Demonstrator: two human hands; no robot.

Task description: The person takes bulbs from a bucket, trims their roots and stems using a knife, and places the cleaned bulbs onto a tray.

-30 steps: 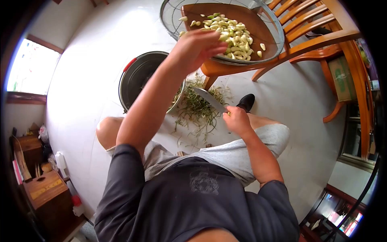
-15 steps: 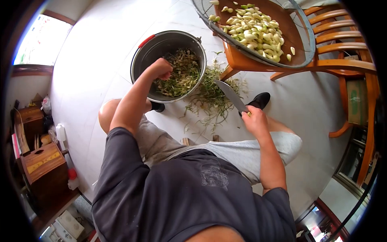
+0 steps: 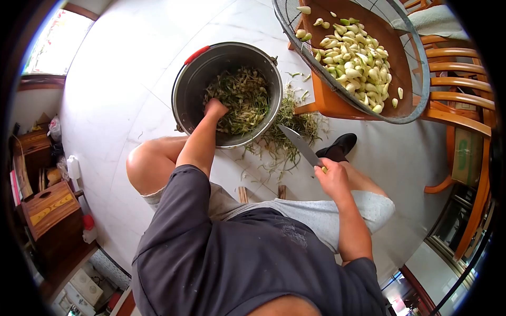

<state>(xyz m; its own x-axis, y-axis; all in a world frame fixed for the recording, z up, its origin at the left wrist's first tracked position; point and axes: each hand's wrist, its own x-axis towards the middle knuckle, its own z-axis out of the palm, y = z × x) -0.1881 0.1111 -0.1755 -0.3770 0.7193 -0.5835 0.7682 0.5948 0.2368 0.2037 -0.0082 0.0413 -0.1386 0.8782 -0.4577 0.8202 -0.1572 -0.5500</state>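
Note:
My left hand [image 3: 215, 108] reaches down into a grey metal bucket [image 3: 184, 89] with a red handle grip. It touches the heap of green stalks and small pale bulbs [image 3: 245, 97] in there, and its fingers are hidden. In my right hand [image 3: 333, 179] is a knife [image 3: 300, 143], held by the handle with its broad blade slanting up and left over loose trimmings [image 3: 287, 139] on the floor. To the upper right, a round mesh sieve [image 3: 416, 108] bears a pile of trimmed white bulbs [image 3: 361, 68], some with greenish ends.
Under the sieve stands a wooden chair [image 3: 329, 102], beside another chair's slatted back [image 3: 458, 84]. My black shoe [image 3: 345, 143] rests right of the trimmings. A wooden cabinet [image 3: 52, 210] is at the left, and white tile [image 3: 126, 79] covers the floor.
My left hand, closed above the bucket before, has gone down into its contents. The view has shifted, so the bucket and sieve sit lower in it. My right hand still holds the knife.

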